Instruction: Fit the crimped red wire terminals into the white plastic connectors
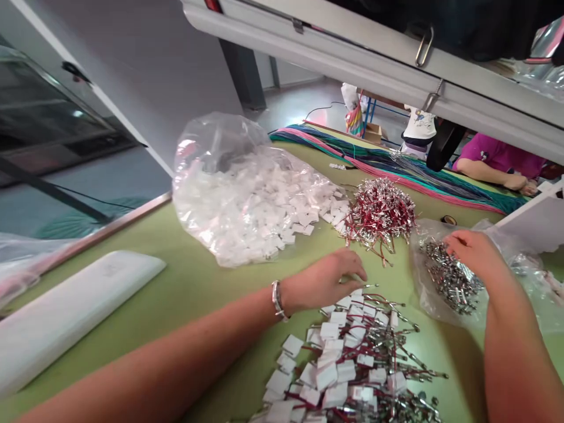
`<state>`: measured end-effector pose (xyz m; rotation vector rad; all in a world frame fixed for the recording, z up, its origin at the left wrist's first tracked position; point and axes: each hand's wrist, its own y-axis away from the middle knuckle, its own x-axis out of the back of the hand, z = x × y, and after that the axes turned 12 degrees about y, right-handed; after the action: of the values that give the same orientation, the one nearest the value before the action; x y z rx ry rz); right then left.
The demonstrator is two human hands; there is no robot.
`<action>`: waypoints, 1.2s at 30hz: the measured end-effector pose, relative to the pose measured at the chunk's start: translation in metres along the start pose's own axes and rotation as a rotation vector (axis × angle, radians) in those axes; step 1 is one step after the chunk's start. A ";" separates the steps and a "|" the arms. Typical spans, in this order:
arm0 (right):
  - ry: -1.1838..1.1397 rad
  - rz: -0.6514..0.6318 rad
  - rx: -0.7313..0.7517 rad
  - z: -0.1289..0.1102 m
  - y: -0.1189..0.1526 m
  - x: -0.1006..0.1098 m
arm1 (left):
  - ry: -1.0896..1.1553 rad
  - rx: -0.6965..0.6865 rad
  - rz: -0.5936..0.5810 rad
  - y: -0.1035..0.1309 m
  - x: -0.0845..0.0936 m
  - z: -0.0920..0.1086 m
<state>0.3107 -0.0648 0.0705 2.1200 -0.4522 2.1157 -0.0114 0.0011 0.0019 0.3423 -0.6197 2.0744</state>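
Note:
My left hand (328, 279) is closed in a pinch just above a heap of white-tagged short red wires with metal ends (343, 367). A thin metal-tipped wire (371, 286) pokes out by its fingertips; the rest of what it holds is hidden. Over on the right, my right hand (473, 249) reaches into small silvery metal parts (453, 282) lying on a clear plastic bag (427, 299). Its fingers are bunched together at the edge of those parts, and whatever is between them is too small to name. Beyond my hands lies a pile of short red wires with metal ends (381, 208).
A clear bag (220, 241) spills small white pieces (268, 205) on the green table (211, 311). A long white object (83, 311) lies at left. Bundled coloured wires (396, 167) run along the back. A shelf edge (352, 59) crosses overhead. Another person's arm (493, 173) rests far right.

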 end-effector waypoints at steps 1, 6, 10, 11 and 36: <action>0.052 -0.059 0.007 0.000 0.001 0.001 | -0.019 0.009 0.008 0.000 -0.002 0.000; 0.080 -0.173 0.192 -0.033 0.009 -0.013 | -0.013 0.006 -0.127 0.002 -0.009 0.002; -0.016 -0.119 0.318 -0.076 0.017 -0.041 | -0.017 0.035 -0.150 0.004 -0.010 0.005; -0.010 -0.098 0.325 -0.086 0.020 -0.048 | -0.018 0.041 -0.146 0.004 -0.010 0.006; -0.213 0.124 0.455 -0.132 0.058 -0.049 | 0.952 0.449 0.342 -0.003 -0.015 0.002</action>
<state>0.1683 -0.0754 0.0171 2.6425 -0.1261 2.2392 -0.0008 -0.0089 -0.0024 -0.5363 0.3907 2.3641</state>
